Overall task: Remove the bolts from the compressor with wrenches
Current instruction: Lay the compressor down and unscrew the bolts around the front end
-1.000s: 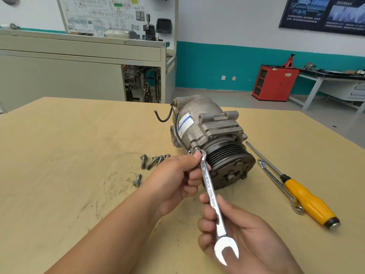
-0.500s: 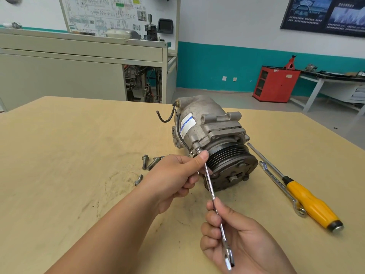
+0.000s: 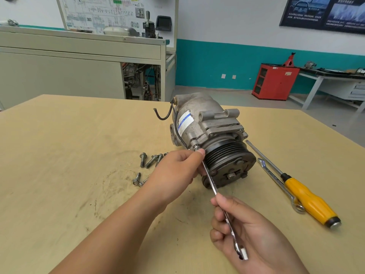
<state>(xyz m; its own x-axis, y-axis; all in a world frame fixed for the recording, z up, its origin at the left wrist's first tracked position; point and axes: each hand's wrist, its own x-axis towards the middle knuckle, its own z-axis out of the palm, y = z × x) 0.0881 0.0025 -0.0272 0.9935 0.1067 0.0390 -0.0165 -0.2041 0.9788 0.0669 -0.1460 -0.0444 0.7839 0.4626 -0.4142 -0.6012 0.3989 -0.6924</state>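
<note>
A grey compressor (image 3: 199, 123) with a black grooved pulley (image 3: 229, 161) lies on the wooden table (image 3: 59, 155). A silver combination wrench (image 3: 210, 181) runs from a bolt (image 3: 196, 147) at the compressor's front left corner down toward me, seen edge-on. My left hand (image 3: 175, 171) pinches the wrench's ring end at that bolt. My right hand (image 3: 245, 232) grips the wrench's lower shaft near its open end. Several loose bolts (image 3: 151, 161) lie on the table left of my left hand.
A yellow-handled screwdriver (image 3: 308, 200) and a second wrench (image 3: 276, 180) lie right of the compressor. Beyond the table stand a grey cabinet bench (image 3: 79, 56), a red cabinet (image 3: 274, 82) and a side workbench (image 3: 335, 80).
The wrench has rolled from flat-face view to edge-on, and my right hand has shifted with it. My left hand stays at the bolt.
</note>
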